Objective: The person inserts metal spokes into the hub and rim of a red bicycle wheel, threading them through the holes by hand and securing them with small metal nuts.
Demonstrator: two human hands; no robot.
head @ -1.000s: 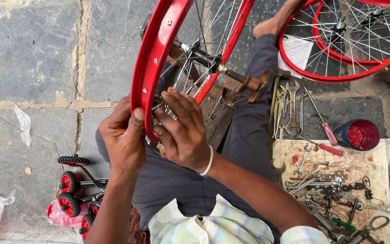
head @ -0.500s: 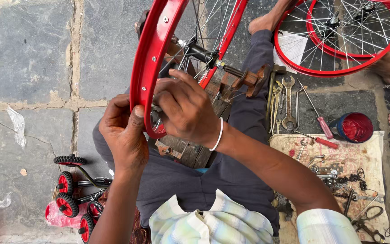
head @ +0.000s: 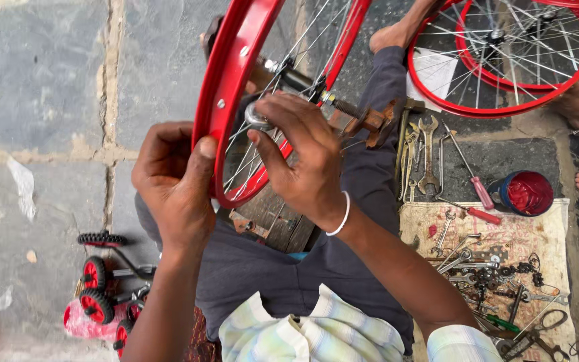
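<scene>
We grip the red metal spoked wheel rim [head: 226, 100] in our closed left hand [head: 172, 181]; our right hand [head: 303, 157] pinches a small silver tool [head: 257, 117]. The round red-lined tin [head: 523, 193] sits uncovered.

An open-air bicycle repair spot on stone paving [head: 48, 74]: spanners [head: 427, 155] and screwdrivers [head: 470, 181] lie on the ground to the right, more tools cover a worn mat [head: 551, 234], red spoked wheels [head: 504, 53] rest far right, and small training wheels [head: 98, 295] sit near left.

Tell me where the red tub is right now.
In the head view, the red tub sits on the stone floor on the person's right, just above the patterned mat and beside the red-handled screwdrivers.
</scene>
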